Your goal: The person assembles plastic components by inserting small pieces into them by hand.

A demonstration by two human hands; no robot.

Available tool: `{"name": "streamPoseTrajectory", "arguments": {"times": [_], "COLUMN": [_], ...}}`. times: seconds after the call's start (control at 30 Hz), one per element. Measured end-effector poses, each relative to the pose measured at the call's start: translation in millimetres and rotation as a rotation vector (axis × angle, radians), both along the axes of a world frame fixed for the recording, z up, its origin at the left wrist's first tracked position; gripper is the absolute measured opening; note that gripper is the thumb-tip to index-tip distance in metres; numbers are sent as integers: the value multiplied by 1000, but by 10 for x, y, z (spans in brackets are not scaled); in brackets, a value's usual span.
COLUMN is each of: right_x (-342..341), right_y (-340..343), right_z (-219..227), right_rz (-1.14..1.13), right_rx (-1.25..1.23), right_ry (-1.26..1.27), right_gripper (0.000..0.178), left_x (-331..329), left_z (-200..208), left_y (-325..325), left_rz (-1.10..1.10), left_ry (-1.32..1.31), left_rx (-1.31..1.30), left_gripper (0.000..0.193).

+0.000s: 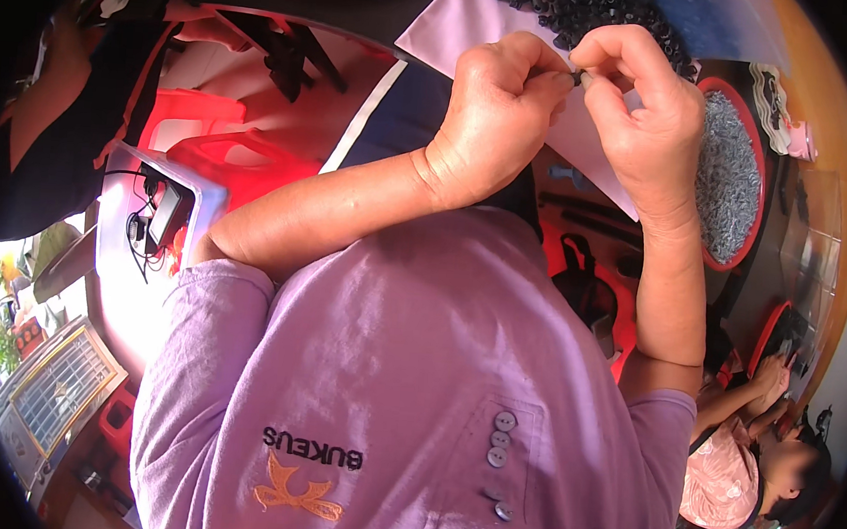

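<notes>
My left hand (496, 114) and my right hand (644, 118) meet at the fingertips above a pale pink cloth (448, 28). Between them is a small black piece (578, 78), mostly covered by the pinching thumbs and forefingers, so its shape cannot be made out. Both hands are closed around it. Just beyond the fingers, a heap of small black ring-like parts (594, 11) lies on the cloth. To the right of my right hand, a red-rimmed round tray (760, 178) holds many small grey-blue slender pieces (728, 176).
A clear plastic bin (116, 217) with cables and a dark device stands at my left. Red plastic stools (245, 161) are on the floor there. A person (59, 126) is at the far left; another person (730, 477) works at the lower right.
</notes>
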State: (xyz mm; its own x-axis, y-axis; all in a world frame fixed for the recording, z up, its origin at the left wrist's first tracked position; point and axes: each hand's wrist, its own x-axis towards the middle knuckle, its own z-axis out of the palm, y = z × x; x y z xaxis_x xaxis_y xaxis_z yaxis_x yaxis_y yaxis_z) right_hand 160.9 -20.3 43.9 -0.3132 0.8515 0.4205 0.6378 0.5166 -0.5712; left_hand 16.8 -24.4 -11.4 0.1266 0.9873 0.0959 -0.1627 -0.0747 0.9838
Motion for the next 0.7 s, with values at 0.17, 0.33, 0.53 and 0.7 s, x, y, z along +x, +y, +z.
{"name": "streamPoseTrajectory", "arguments": {"times": [0.17, 0.33, 0.53, 0.7], "right_x": [-23, 50, 78, 85], "right_y": [4, -10, 8, -37], "right_z": [-81, -129, -180, -180], "right_rz": [-70, -57, -71, -46], "right_rx": [-156, 76, 11, 52], "right_ry": [355, 107, 254, 200], "right_gripper": [22, 25, 24, 25], "left_x": [-21, 9, -36, -46], "left_z": [5, 33, 80, 91], "left_y": [16, -4, -2, 13], "left_rz": [-13, -33, -95, -124], "left_ry": [79, 75, 121, 184], "left_rx": [37, -8, -25, 16], "left_gripper": [5, 6, 9, 9]}}
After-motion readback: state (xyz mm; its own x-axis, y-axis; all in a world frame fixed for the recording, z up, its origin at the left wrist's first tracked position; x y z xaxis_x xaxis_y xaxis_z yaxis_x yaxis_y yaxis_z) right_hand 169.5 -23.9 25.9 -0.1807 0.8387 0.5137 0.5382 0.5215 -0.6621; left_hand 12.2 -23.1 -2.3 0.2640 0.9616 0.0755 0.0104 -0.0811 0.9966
